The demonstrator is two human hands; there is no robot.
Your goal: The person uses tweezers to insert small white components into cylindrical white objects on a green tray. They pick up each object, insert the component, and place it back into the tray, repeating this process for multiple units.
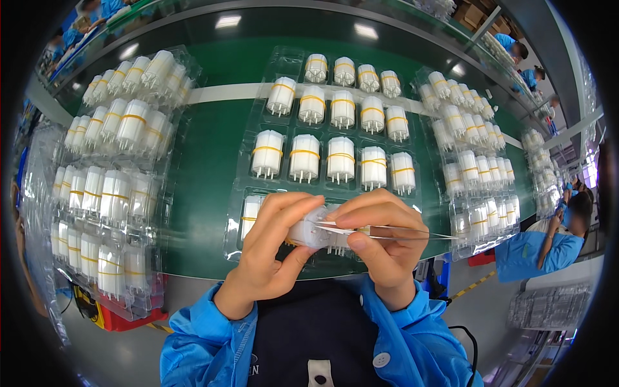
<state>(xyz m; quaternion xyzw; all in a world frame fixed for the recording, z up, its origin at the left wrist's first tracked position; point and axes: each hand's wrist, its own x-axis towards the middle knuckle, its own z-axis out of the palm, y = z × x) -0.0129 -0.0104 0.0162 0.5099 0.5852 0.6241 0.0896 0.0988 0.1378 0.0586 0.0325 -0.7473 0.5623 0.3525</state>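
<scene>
A: Bobbin (309, 231), white plastic, sits between both hands just above the chest and in front of the near edge of the clear tray (258, 129). How would you expect it to handle?

B: Light and stiff, I'd judge. It is a small ribbed cylinder with thin pins at its lower end. The shell looks smooth, so probably a bit slippery, and the pins look like the part that would bend. Best held round the body, clear of the pins.

A: That is how the left hand (271, 248) has it: thumb below, fingers curled over the top, pressed closed around the body.

B: And the right hand (380, 242)?

A: Its thumb and forefinger are pinched together on tweezers (387, 231), whose thin legs run out to the right of the grip. The tips point left and meet the bobbin's face.

B: What is beyond the grip?

A: More bobbins (342, 158) standing in rows in the tray, each with a yellow band (340, 155) round the middle. I cannot tell whether the held one has a band; fingers cover most of it.
</scene>
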